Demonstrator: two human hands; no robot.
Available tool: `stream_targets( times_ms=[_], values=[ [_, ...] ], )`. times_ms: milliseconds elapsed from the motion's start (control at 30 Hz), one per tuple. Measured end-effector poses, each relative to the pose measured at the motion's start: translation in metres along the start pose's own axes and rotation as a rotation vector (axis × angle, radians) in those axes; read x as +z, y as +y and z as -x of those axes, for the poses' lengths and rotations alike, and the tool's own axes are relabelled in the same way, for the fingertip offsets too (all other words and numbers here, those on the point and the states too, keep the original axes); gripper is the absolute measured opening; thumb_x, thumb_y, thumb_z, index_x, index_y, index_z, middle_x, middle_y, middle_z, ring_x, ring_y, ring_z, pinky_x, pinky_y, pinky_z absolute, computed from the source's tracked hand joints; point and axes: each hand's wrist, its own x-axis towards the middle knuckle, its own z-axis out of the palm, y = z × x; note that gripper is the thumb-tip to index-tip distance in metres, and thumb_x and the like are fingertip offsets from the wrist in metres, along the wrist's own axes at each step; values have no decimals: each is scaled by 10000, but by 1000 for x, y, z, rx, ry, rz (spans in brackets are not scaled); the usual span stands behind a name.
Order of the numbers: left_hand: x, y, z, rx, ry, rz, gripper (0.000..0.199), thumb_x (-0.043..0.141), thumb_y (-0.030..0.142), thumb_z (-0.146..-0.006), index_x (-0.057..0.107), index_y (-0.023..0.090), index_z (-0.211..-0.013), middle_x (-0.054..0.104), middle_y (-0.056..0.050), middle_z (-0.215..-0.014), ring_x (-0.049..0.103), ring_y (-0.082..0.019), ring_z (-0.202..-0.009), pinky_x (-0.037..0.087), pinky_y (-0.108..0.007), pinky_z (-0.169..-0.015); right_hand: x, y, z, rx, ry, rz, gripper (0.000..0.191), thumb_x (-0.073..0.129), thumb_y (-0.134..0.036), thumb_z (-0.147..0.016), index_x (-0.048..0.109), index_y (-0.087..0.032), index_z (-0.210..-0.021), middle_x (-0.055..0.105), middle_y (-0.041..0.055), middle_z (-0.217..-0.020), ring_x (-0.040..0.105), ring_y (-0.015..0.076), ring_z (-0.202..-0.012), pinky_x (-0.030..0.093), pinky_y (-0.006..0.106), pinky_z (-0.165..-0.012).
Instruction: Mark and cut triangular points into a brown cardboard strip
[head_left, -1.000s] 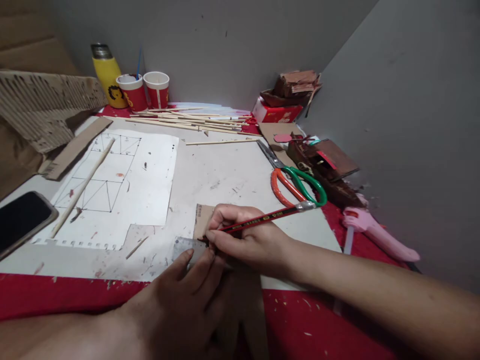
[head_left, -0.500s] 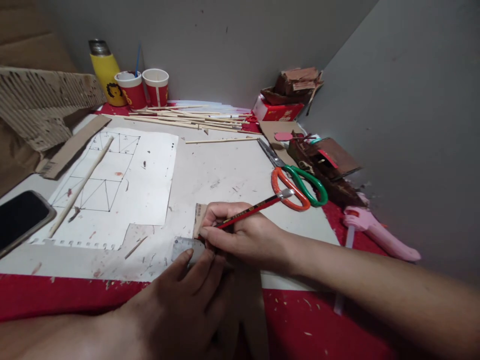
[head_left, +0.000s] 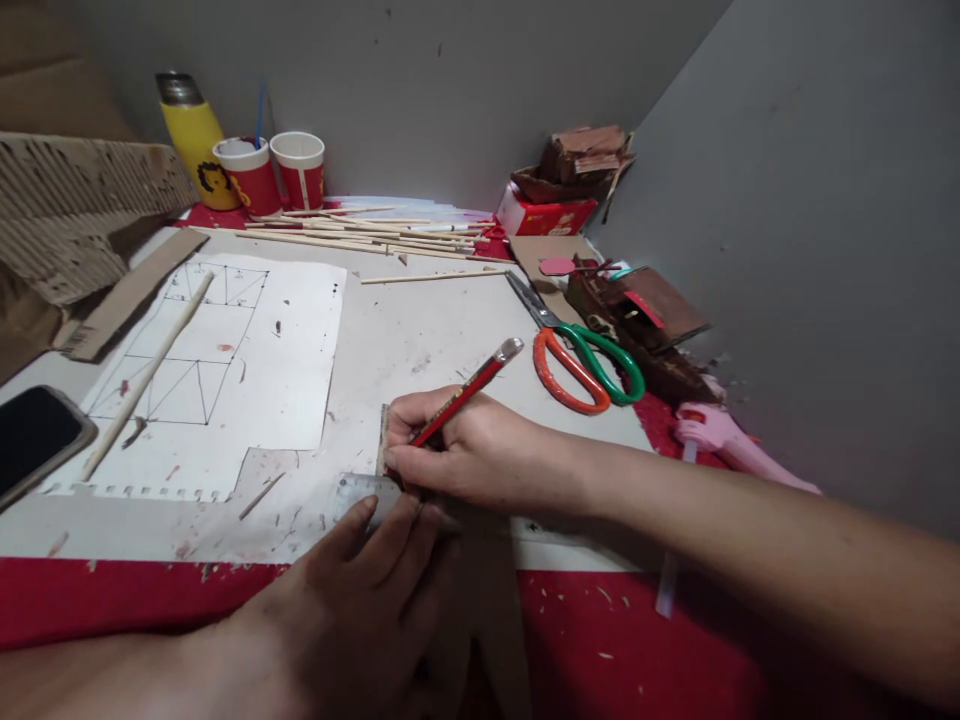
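My right hand (head_left: 487, 450) is closed round a red and black pencil (head_left: 471, 388), whose silvery end points up and to the right. Its writing tip is hidden behind the fingers, close to the ruler. With its fingers held together, my left hand (head_left: 367, 590) presses a short clear ruler (head_left: 360, 488) down on a strip of brown cardboard (head_left: 491, 590). Both hands cover much of the strip, and only the ruler's left end shows. To the left lies a white sheet (head_left: 292, 400) with a ruled line drawing and a wooden stick (head_left: 157, 360) across it.
Orange and green scissors (head_left: 551, 318) lie right of my hands, with a pink glue gun (head_left: 720, 435) beyond. Thin sticks (head_left: 375, 238) are heaped at the back near two paper cups (head_left: 300, 165) and a yellow bottle (head_left: 193, 135). A phone (head_left: 37, 440) is at the left edge.
The pencil has tipped more upright in my right hand. My left hand stays on the ruler. The whole view has shifted slightly.
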Motion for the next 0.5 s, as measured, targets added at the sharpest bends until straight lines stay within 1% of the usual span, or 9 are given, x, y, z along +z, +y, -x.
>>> stream_targets(
  times_ms=[133, 233, 367, 433, 500],
  values=[
    [-1, 1, 0, -8, -38, 11, 675, 379, 588, -1010, 426, 166, -1535, 535, -153, -1516, 444, -300, -1423, 277, -454, -1157, -5, 1, 5, -15, -8, 30, 263, 552, -12, -847, 501, -199, -669, 558, -48, -627, 511, 114, -608, 396, 231, -573],
    [-1, 1, -1, -9, -37, 26, 665, 393, 577, -1010, 434, 168, -1532, 529, -156, -1520, 442, -302, -1422, 274, -456, -1160, -7, 1, 9, -31, -1, 71, 273, 550, 4, -839, 501, -200, -665, 559, -50, -623, 499, 110, -602, 385, 228, -563],
    [0, 1, -1, -8, -56, 38, 683, 419, 583, -997, 435, 162, -1534, 509, -166, -1534, 435, -316, -1415, 272, -459, -1161, -9, 0, 12, -5, -2, 77, 290, 542, 21, -837, 495, -200, -655, 537, -57, -607, 475, 105, -587, 372, 227, -553],
    [0, 0, 0, -6, -48, 33, 695, 430, 589, -989, 433, 158, -1534, 517, -167, -1527, 436, -318, -1411, 270, -456, -1160, -9, 0, 12, 1, 0, 84, 303, 538, 34, -833, 487, -200, -646, 510, -63, -608, 459, 103, -591, 371, 225, -556],
    [1, -1, 1, 3, -9, 13, 684, 422, 582, -992, 442, 155, -1525, 539, -161, -1509, 436, -309, -1412, 263, -449, -1157, -10, 1, 13, -6, 3, 94, 311, 535, 38, -828, 475, -203, -642, 483, -68, -607, 438, 103, -595, 369, 225, -561]
  ],
)
